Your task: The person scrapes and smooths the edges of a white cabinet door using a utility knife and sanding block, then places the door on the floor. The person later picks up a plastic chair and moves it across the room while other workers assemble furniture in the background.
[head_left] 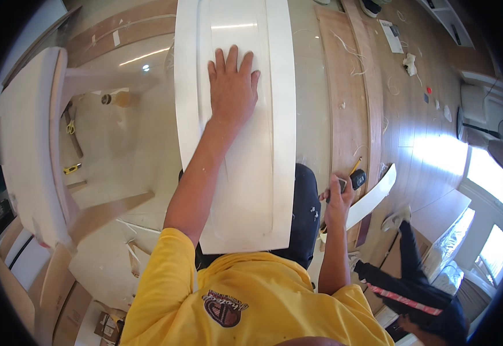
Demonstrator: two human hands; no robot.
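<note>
A long white panel (237,190) with a recessed, moulded face lies across my lap and reaches away from me. My left hand (232,86) rests flat on its far part, fingers spread and palm down. Off to the right of the panel, my right hand (341,199) is closed around a small dark grey thing (342,184) whose kind I cannot make out. Just beyond those fingers is a rounded black object (357,179), with a thin yellow strip (356,165) beside it.
Wooden boards (346,98) and a curved white strip (381,193) lie at right. On the left stand a pale chair (29,144) with wooden legs, a bottle (116,99), scissors (71,126) and a yellow cutter (72,169). Another person (413,288) in dark clothes is at lower right.
</note>
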